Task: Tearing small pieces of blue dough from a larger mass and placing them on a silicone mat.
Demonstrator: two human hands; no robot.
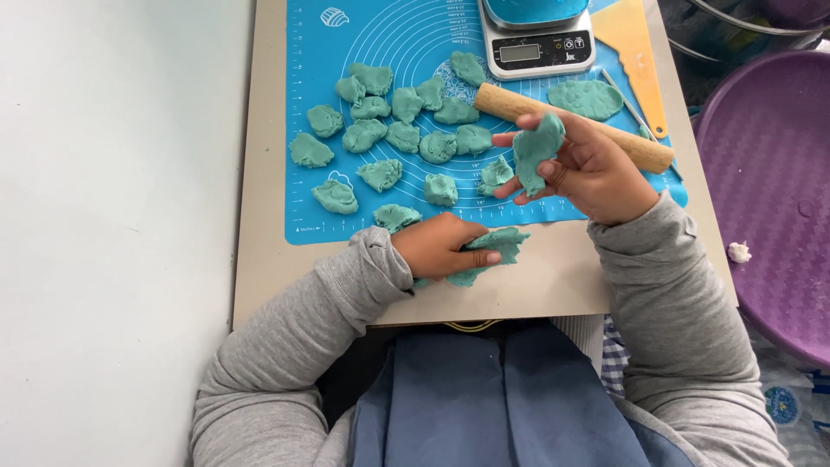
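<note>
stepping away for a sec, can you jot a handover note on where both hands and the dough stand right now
Left hand: pressing down on the larger teal dough lump at the mat's near edge.
Right hand: holding a torn dough piece above the blue mat.
Done: many small dough pieces lie spread on the mat; one flattened piece sits beyond the rolling pin, near the scale.
Left: the larger lump is not yet fully divided; the held piece is not set down.

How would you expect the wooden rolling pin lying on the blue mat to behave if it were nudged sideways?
The rolling pin is a smooth cylinder lying flat, so it would probably roll rather than slide. The right hand, holding a dough piece, hovers over it. It looks rigid, likely heavier than the dough lumps.
</note>
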